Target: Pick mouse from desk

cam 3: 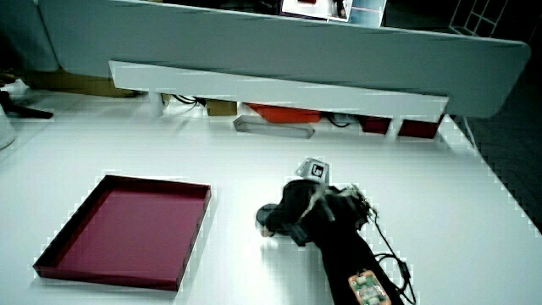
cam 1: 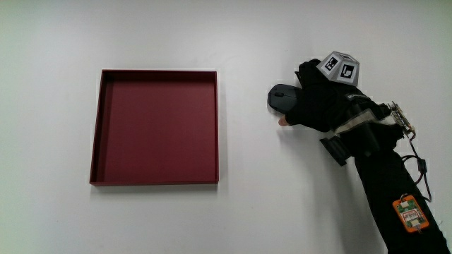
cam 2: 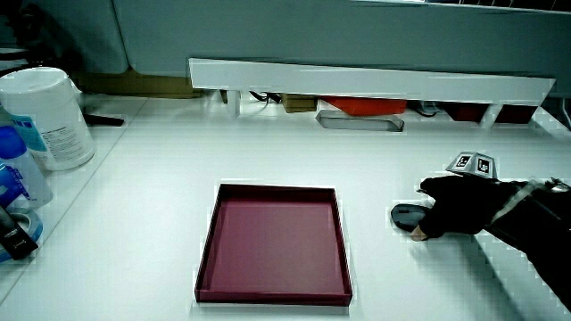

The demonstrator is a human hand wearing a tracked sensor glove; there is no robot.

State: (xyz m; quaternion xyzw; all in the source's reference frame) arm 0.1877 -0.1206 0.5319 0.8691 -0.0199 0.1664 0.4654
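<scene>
While lying on the white worktop (cam 1: 282,212) beside a red tray (cam 1: 155,127), a dark mouse (cam 1: 281,97) sits under the gloved hand (cam 1: 321,106), fingers curled around it

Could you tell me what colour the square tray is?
The tray is dark red; the main view shows it best.

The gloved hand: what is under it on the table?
Under the hand lies a dark mouse on the white table, beside the red tray. Only the mouse's front end shows past the glove; the rest is covered.
</scene>
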